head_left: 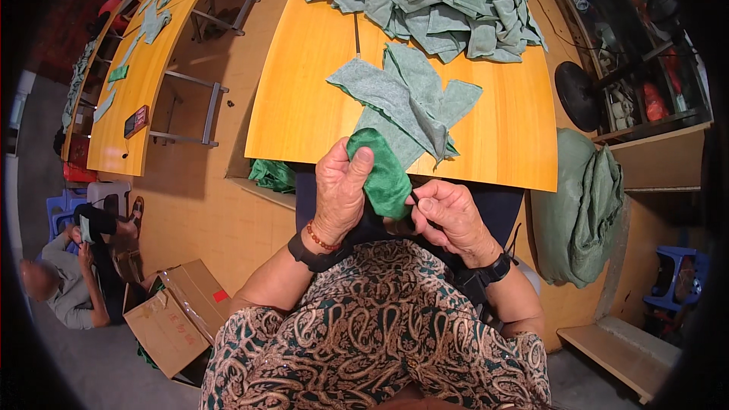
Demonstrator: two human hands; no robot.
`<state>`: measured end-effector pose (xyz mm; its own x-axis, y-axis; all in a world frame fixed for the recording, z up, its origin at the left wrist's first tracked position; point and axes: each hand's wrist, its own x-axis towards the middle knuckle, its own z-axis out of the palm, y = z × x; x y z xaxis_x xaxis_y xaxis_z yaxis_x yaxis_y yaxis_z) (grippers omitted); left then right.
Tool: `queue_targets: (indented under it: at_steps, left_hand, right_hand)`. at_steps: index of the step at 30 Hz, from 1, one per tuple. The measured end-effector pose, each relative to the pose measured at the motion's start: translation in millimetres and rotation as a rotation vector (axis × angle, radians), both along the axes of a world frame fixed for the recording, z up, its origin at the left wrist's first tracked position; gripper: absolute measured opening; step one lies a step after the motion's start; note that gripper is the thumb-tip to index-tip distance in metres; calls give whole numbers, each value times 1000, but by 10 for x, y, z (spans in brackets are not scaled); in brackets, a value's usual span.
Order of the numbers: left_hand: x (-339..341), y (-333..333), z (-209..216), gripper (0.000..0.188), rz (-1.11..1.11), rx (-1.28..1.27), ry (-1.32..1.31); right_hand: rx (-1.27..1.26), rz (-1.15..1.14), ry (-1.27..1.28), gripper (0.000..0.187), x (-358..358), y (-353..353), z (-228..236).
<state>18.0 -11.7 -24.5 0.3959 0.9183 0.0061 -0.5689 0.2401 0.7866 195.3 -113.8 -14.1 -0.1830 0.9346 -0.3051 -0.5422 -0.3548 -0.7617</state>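
My left hand (340, 190) is closed round a bright green velvety fabric pouch (383, 175), its thumb pressed on the upper part. At the pouch's lower right end, my right hand (449, 216) pinches a thin dark stick-like thing (414, 198), mostly covered by the fingers. Whether its tip goes inside the fabric I cannot tell. Just beyond my hands, a few grey-green fabric pieces (414, 99) lie loosely overlapped on the yellow wooden table (296, 99).
A large heap of grey-green fabric pieces (448, 0) covers the table's far end. A stuffed green sack (573, 212) stands at the right, and a cardboard box (178, 319) at the lower left. Farther left, a seated person (68, 281) handles fabric near a second long table (144, 61).
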Motion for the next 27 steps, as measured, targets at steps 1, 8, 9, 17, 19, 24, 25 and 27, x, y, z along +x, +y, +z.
queue_targets:
  at_steps: [1, 8, 9, 17, 19, 24, 25, 27]
  left_hand:
    - [15, -35, 28, 23, -1, -8, 6]
    - [12, -128, -29, 17, -12, 78, 80]
    - [9, -126, -3, 16, 9, 74, 85]
    - [-65, -79, -13, 14, -49, 244, 251]
    - [-92, -64, 21, 15, -58, 269, 297]
    - [-10, -22, 40, 13, 28, 1, -15]
    - [-4, 8, 65, 13, 44, -57, -107]
    - [-41, 51, 103, 11, 55, -51, -103]
  right_hand:
    - [24, -25, 5, 19, -9, 3, -17]
    - [57, -84, 87, 16, -100, -2, -17]
    - [53, -68, 83, 16, -77, -4, -14]
    - [62, -72, 36, 15, -76, 19, -15]
    - [68, -90, 80, 15, -111, 18, -19]
    - [37, -79, 185, 16, -81, 24, -26]
    - [19, -40, 144, 17, -54, 28, -19]
    - [-15, 40, 58, 18, 7, 39, 14]
